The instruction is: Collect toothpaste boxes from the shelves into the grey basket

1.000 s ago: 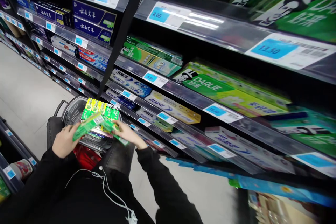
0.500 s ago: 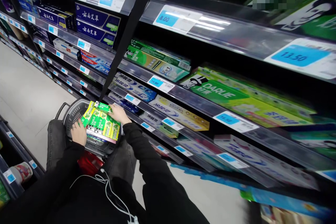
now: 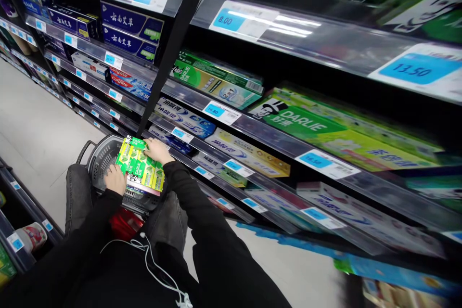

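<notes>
Shelving slopes across the right and far side, packed with toothpaste boxes behind price labels. Pale floor shows on the left. The person's right sleeve and left sleeve, both black, reach in from the near side; between the knees stands a grey basket, with something red just nearer than it.

In the basket, a stack of green and yellow Darlie boxes lies side by side, long axes running near to far and leaning a little right at the far end, dark logo marks at the near end. Across the stack's far end lies another box, its long axis left to right, logo end pointing left.

The right hand has its fingers bent over this crosswise box's right end; the left hand rests against the stack's left edge. Whether either clamps a box, I cannot tell.

A second ago both hands held boxes tilted crosswise above the stack; now those sit down against it. Since half a second ago the left hand has shifted slightly right.
</notes>
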`<state>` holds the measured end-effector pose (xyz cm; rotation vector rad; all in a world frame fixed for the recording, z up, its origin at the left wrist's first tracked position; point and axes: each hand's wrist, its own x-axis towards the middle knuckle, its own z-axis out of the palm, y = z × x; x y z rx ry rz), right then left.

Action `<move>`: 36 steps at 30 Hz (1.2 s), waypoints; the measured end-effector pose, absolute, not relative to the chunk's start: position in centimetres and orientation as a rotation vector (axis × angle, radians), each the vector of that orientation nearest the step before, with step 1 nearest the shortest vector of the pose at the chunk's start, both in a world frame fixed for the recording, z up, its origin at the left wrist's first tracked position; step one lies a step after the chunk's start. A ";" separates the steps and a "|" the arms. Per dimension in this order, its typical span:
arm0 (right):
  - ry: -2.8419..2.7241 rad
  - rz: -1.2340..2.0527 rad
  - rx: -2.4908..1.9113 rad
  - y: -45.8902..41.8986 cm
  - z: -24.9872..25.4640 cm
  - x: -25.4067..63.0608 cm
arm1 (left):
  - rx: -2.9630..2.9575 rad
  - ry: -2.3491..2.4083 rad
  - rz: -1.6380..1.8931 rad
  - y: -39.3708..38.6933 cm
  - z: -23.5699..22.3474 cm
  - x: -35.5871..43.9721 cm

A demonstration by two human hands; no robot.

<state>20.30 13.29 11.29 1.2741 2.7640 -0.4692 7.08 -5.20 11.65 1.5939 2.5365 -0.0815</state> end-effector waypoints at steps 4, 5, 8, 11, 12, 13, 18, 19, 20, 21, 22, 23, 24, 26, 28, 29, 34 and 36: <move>2.763 -0.465 1.271 13.6 11.6 20.1 | 1.601 2.512 -0.091 -4.6 11.9 6.5; 2.763 -0.464 1.270 13.7 11.7 20.0 | 1.603 2.506 -0.094 -4.5 12.0 6.4; 2.765 -0.463 1.266 13.8 11.7 19.9 | 1.591 2.502 -0.114 -4.4 12.2 6.2; 2.767 -0.465 1.263 13.9 11.7 19.9 | 1.567 2.498 -0.148 -4.3 12.3 5.9; 2.768 -0.465 1.264 13.8 11.7 20.0 | 1.564 2.493 -0.159 -4.3 12.3 5.8; 2.768 -0.466 1.264 13.8 11.7 20.0 | 1.563 2.487 -0.169 -4.3 12.3 5.8; 2.770 -0.471 1.264 13.9 11.8 19.9 | 1.573 2.479 -0.215 -4.1 12.2 5.9; 2.771 -0.473 1.264 13.9 11.8 19.9 | 1.585 2.474 -0.225 -4.1 12.2 5.9; 2.771 -0.476 1.263 14.0 11.7 19.9 | 1.607 2.464 -0.233 -4.2 12.3 5.7; 2.772 -0.481 1.261 14.0 11.6 19.9 | 1.641 2.447 -0.240 -4.3 12.3 5.5; 2.772 -0.489 1.255 14.1 11.6 20.0 | 1.687 2.421 -0.248 -4.4 12.4 5.1; 2.773 -0.500 1.246 14.3 11.5 20.2 | 1.744 2.385 -0.256 -4.4 12.5 4.6; 2.773 -0.514 1.233 14.4 11.4 20.4 | 1.811 2.339 -0.264 -4.5 12.5 4.0; 2.767 -0.545 1.208 14.7 11.3 20.9 | 1.948 2.232 -0.286 -4.3 12.7 2.7; 2.752 -0.570 1.206 15.0 11.2 21.6 | 2.068 2.127 -0.305 -3.7 12.7 1.4; 2.742 -0.580 1.213 15.1 11.1 22.0 | 2.117 2.082 -0.311 -3.3 12.6 0.9; 2.710 -0.647 1.256 15.4 10.4 23.2 | 2.294 1.919 -0.300 0.1 12.3 0.0; 2.712 -0.679 1.264 15.3 10.1 23.4 | 2.344 1.876 -0.285 1.4 12.2 0.3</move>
